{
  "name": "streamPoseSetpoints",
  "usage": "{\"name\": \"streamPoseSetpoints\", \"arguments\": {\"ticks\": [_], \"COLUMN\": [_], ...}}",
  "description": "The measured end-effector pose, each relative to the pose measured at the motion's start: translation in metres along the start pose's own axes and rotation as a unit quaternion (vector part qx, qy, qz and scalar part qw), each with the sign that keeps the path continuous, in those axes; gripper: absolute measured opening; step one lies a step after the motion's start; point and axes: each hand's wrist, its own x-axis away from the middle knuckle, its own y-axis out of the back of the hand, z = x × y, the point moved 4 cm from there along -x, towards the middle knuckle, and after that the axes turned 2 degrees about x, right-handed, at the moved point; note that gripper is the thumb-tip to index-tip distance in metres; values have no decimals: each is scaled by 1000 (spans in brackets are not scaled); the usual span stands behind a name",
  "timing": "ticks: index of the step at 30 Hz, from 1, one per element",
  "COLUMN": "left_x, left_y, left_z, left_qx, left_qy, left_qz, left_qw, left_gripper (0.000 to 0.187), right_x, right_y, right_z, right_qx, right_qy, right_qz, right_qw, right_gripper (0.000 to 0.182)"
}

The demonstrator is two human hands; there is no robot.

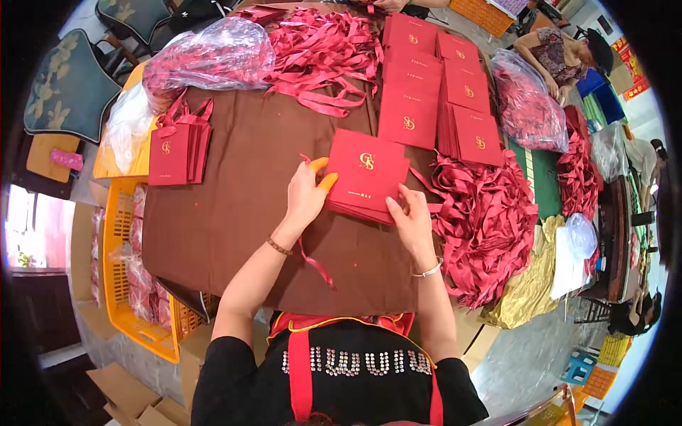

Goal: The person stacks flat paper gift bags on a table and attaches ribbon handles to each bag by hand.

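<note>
Red card stack [366, 170] over mid brown cloth [234, 213], nr-square, no clear long axis; gold logo upright to wearer, top edge dipping R. L hand [305, 195] part-curled, gripping L edge; R hand [410, 216] pinching near R corner.

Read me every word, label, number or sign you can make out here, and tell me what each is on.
"GS", probably: interlaced gold letters on the held stack; the line beneath is too small to read.
Bags at left: similar gold logo, unclear.
Piles at right: gold logos and small lines, unreadable.
Shirt: studded lettering, can't tell.
Red sign: blurred.
</note>
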Motion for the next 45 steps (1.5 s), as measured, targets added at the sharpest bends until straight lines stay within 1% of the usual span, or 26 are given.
{"name": "streamPoseSetpoints", "arguments": {"ticks": [3,5,7,9,10,11,13,14,15,17,18,19,20,21,23,24,25,27,29,31,33,34,35,38,42,45], "left_x": [8,19,39,63,73,77,87,84,89,89,88,89,90,88,79,78,70,64,60,65,72,76,83,107,133,140], "left_y": [6,14,31,43,45,49,56,62,65,75,79,80,81,82,88,95,108,139,171,180,164,145,118,53,18,14], "left_z": [-11,-17,-35,-45,-42,-34,-8,-3,23,27,36,44,49,47,31,38,21,14,-14,-25,-32,-31,-22,-8,5,5], "left_qx": [0,117,110,131,41,38,97,21,-55,-149,-151,-203,-253,-254,-135,6,43,160,74,-2,-49,-21,78,56,23,2], "left_qy": [0,-4,-22,-1,-88,-85,79,35,-54,-48,-44,-77,-111,-107,-142,-60,-11,70,-9,-1,-67,-65,30,51,6,-2], "left_qz": [-43,-37,-33,25,14,17,87,96,106,140,141,147,153,158,124,122,130,22,-85,-115,-51,31,103,227,215,211], "left_qw": [999,992,993,991,995,996,988,995,991,978,977,965,949,948,973,991,990,984,994,993,995,997,991,971,976,977], "left_gripper": [34,31,31,32,26,26,23,19,17,17,17,14,30,30,33,32,32,34,33,30,26,25,24,25,26,28], "right_x": [4,14,31,54,65,77,104,118,128,138,141,140,134,127,106,97,90,76,70,69,69,69,70,75,86,93], "right_y": [-1,5,14,22,19,19,13,6,6,11,14,13,16,18,17,11,4,-11,-23,-35,-39,-39,-40,-36,-31,-29], "right_z": [2,11,14,12,6,2,-14,-30,-28,-20,-17,-17,-15,-10,13,18,22,25,31,31,27,25,23,25,33,39], "right_qx": [-53,-335,-331,-237,-269,-272,-325,-244,-246,-46,4,4,11,18,94,107,119,139,156,184,205,193,182,172,175,156], "right_qy": [-29,-94,-103,-109,-127,-132,-211,-205,-213,-191,-171,-173,-126,-80,79,117,154,188,222,193,200,193,186,173,151,190], "right_qz": [11,-7,-33,-10,-11,-9,85,112,116,150,106,111,76,39,17,27,37,31,25,75,76,78,81,88,119,104], "right_qw": [998,938,937,965,955,953,918,941,938,969,980,979,989,996,992,987,980,972,962,961,955,959,962,966,966,964], "right_gripper": [44,46,46,42,42,42,41,43,43,41,44,44,42,39,22,23,25,30,34,44,50,49,49,45,40,36]}}
